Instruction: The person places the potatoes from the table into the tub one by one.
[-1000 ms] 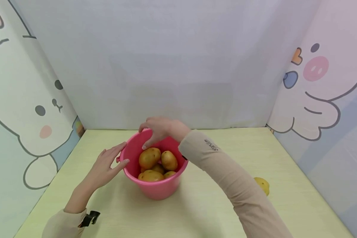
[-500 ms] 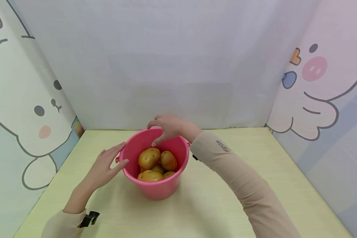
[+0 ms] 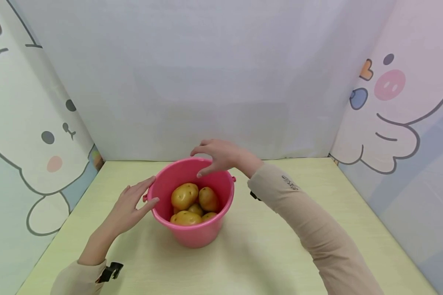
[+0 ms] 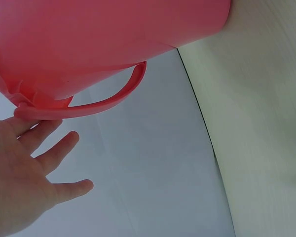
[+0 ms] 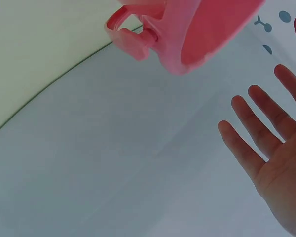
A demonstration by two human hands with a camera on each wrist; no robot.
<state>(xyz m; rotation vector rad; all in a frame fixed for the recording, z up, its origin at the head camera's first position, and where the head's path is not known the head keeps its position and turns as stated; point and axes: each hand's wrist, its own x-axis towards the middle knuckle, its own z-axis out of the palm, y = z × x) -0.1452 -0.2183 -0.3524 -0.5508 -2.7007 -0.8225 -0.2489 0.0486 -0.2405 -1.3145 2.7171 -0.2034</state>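
Observation:
A pink bucket (image 3: 195, 237) with several potatoes (image 3: 185, 196) inside stands on the table. At its left rim is my left hand (image 3: 127, 211), thumb over the edge and straight fingers along the outside; in the left wrist view those fingers reach beside the handle's pivot (image 4: 25, 112). Over the far right part of the rim hovers my right hand (image 3: 225, 155), holding nothing. The right wrist view shows this hand (image 5: 281, 163) with fingers spread, apart from the bucket. The bucket's handle (image 4: 103, 104) hangs down along its outer side.
The pale yellow-green table (image 3: 273, 250) is bounded by a grey-white back wall (image 3: 221, 82) and side panels printed with cartoon animals (image 3: 391, 86). My right sleeve (image 3: 310, 217) crosses the table's right side. A black strap (image 3: 110, 272) shows at the left cuff.
My right hand has drawn to the right and slightly up, away from above the potatoes. The potato on the table's right side is now hidden behind my right sleeve. My left hand stays put.

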